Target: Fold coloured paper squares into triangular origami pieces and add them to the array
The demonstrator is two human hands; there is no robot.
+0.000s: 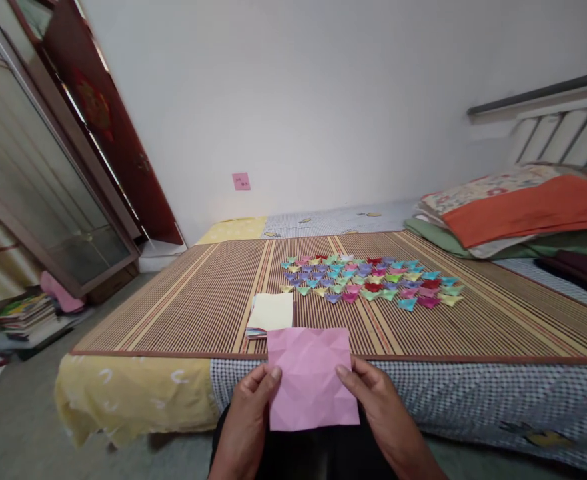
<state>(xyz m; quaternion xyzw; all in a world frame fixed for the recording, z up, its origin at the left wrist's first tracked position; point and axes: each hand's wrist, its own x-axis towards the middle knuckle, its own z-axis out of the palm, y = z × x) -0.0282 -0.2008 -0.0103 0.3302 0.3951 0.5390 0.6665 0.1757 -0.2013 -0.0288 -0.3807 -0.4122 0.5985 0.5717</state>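
Between my two hands a square sheet of pink paper (314, 383) is held up, spread flat and marked with fold creases. My left hand (252, 407) pinches its left edge, thumb on the front. On the right edge my right hand (376, 397) grips it the same way. Just behind the sheet, a stack of square paper (272, 311) with a cream sheet on top lies on the mat. Farther back and to the right, rows of small folded paper pieces (373, 280) in many colours cover part of the mat.
A striped bamboo mat (188, 300) covers the bed, with a checked sheet (473, 400) hanging over its front edge. Folded bedding (523, 207) is piled at the right. A pink note (241, 181) is stuck to the wall. At the left stand a red door (108, 127) and stacked books (26, 317).
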